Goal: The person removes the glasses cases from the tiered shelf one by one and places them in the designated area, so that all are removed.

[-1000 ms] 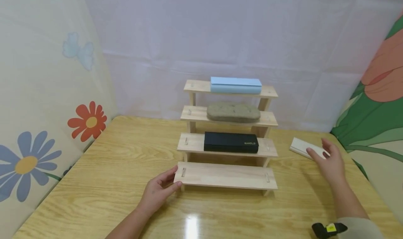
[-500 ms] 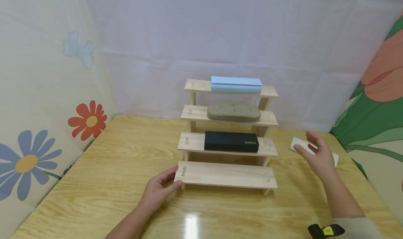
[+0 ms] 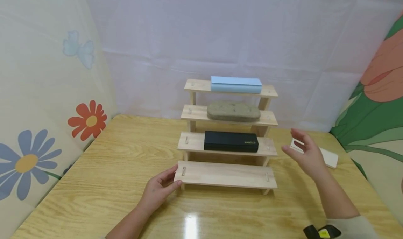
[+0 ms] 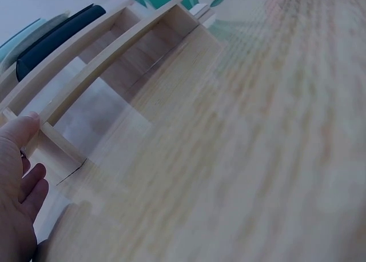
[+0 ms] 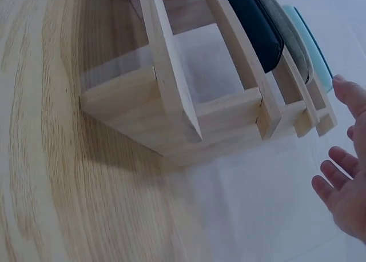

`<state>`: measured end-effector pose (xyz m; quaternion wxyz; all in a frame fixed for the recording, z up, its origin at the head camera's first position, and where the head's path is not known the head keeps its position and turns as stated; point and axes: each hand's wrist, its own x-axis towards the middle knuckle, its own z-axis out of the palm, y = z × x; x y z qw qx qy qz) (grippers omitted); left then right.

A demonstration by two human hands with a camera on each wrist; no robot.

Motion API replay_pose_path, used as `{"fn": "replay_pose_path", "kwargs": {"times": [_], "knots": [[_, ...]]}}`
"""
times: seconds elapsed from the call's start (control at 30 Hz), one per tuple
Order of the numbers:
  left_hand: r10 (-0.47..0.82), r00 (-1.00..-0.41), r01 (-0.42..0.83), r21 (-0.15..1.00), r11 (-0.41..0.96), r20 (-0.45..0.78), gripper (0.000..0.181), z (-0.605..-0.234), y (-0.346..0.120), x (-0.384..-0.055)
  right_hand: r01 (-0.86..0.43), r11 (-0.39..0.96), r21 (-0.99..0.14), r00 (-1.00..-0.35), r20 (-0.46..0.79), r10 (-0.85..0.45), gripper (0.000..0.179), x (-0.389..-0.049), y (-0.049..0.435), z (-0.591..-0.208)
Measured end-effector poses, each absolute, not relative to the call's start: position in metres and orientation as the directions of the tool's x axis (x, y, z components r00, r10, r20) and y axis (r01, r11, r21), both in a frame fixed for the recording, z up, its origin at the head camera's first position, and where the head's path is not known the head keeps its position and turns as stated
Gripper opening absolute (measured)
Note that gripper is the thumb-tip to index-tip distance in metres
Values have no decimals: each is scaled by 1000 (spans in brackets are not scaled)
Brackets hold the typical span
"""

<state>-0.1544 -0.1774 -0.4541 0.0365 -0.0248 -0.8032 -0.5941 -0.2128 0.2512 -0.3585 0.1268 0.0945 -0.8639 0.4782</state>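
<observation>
A four-step wooden display stand [image 3: 225, 175] stands on the table. My left hand [image 3: 157, 189] holds the left end of its lowest step, thumb at the front corner and fingers at the back. My right hand [image 3: 310, 158] is raised to the right of the stand, fingers spread and holding nothing. Behind it lies a flat white case [image 3: 330, 157], partly hidden by the hand. A light blue case [image 3: 236, 85] sits on the top step. Below are a grey-green padded case [image 3: 233, 112] and a black case [image 3: 231, 141] with gold lettering. The lowest step is bare.
The wood-grain table [image 3: 104, 176] reaches back to a white cloth [image 3: 151, 50]. A flower-print panel [image 3: 41, 92] borders the left side, and a leaf-and-tulip panel [image 3: 377, 102] the right.
My right hand has moved left, away from over the white case toward the stand, uncovering that case's right end. My left hand stays at the lowest step.
</observation>
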Motion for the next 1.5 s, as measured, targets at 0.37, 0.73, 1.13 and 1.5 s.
{"fn": "replay_pose_path", "kwargs": {"times": [0.37,0.73,1.13,1.5], "knots": [[-9,-997,70,954,292,76,55,-453,-176,-154,-254,525,-812,-967,214,-136,65,-213,231,-355],[-11,-996,80,953,291,87,55,-453,-176,-153,-304,482,-822,-947,203,-251,66,-221,209,-355],[-14,-995,88,951,297,96,54,-453,-176,-153,-360,519,-775,-917,191,-350,64,-237,190,-355],[-4,-995,91,953,288,96,55,-454,-177,-153,-358,527,-771,-910,162,-381,60,-249,177,-355]]}}
